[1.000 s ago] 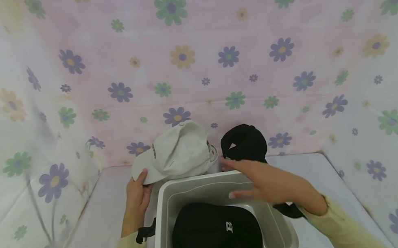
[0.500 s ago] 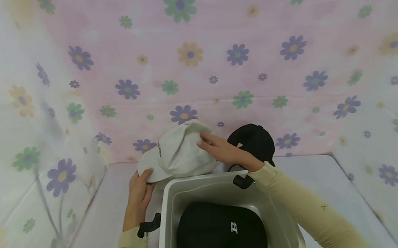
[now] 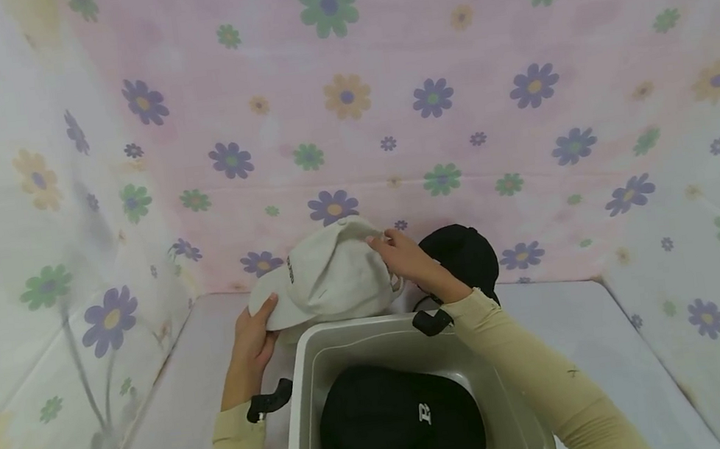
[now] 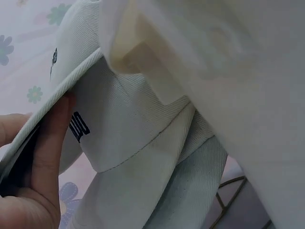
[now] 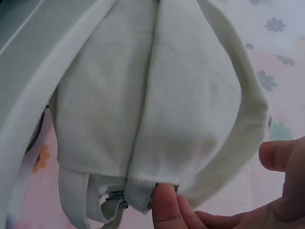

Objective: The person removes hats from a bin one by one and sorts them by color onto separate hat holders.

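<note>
A white baseball cap (image 3: 332, 276) lies behind the bin, its brim to the left. My left hand (image 3: 255, 340) pinches that brim between thumb and fingers. In the left wrist view a second off-white cap (image 4: 128, 119) with dark lettering shows under the brim, so the caps look stacked. My right hand (image 3: 414, 263) is at the back of the white cap. The right wrist view has its fingertips (image 5: 167, 205) touching the lower edge near the back strap (image 5: 74, 195), with the thumb apart from the fabric.
A pale grey plastic bin (image 3: 298, 439) stands in front, holding a black cap (image 3: 390, 428) with a white letter. Another black cap (image 3: 470, 256) sits behind it on the right, partly covered by my right forearm. Flowered cloth walls (image 3: 430, 16) enclose the table.
My right hand has moved left from above the bin to the back of the white cap, then slightly right along its edge. The left hand keeps hold of the brim.
</note>
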Available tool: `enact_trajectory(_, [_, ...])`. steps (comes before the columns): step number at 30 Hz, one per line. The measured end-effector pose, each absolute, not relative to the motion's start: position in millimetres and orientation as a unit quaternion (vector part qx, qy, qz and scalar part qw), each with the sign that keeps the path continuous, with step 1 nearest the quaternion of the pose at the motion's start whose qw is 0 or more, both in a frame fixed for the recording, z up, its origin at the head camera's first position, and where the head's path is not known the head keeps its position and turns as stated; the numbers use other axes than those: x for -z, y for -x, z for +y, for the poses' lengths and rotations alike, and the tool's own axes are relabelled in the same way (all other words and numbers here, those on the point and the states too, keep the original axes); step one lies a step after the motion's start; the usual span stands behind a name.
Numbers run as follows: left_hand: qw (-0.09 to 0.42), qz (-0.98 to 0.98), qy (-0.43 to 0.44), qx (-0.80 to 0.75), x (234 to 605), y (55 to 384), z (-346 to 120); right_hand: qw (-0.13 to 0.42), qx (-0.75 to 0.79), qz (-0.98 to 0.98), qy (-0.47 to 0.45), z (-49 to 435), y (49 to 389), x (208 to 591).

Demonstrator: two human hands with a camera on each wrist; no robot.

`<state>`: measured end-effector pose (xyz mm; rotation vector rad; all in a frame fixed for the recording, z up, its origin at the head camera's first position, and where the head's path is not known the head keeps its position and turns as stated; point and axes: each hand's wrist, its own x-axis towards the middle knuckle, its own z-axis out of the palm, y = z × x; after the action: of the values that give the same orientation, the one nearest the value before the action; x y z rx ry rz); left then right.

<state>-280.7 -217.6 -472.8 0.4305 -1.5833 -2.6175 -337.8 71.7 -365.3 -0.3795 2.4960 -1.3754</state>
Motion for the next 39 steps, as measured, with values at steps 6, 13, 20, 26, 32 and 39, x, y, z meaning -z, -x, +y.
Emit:
enact_trajectory(6, [0.020, -0.502, -0.137, 0.854, 468, 284, -221, 0.181, 0.527, 0.824, 0.102, 82, 344, 363])
enact_trajectory(13, [0.019, -0.459, -0.108, 0.881, 452, 290, -220, 0.237, 0.567, 0.782, 0.100, 87, 351, 362])
enact_trajectory(20, [0.023, -0.467, -0.071, 0.881, 439, 292, -219, 0.278, 0.606, 0.739, 0.097, 89, 355, 357])
enact_trajectory(26, [0.025, -0.460, -0.053, 0.886, 436, 293, -217, 0.286, 0.628, 0.715, 0.112, 85, 357, 359])
enact_trajectory(32, [0.027, -0.467, -0.054, 0.882, 437, 294, -215, 0.257, 0.700, 0.659, 0.095, 85, 358, 362])
enact_trajectory(39, [0.044, -0.460, -0.050, 0.885, 441, 294, -217, 0.287, 0.738, 0.603, 0.096, 89, 359, 365])
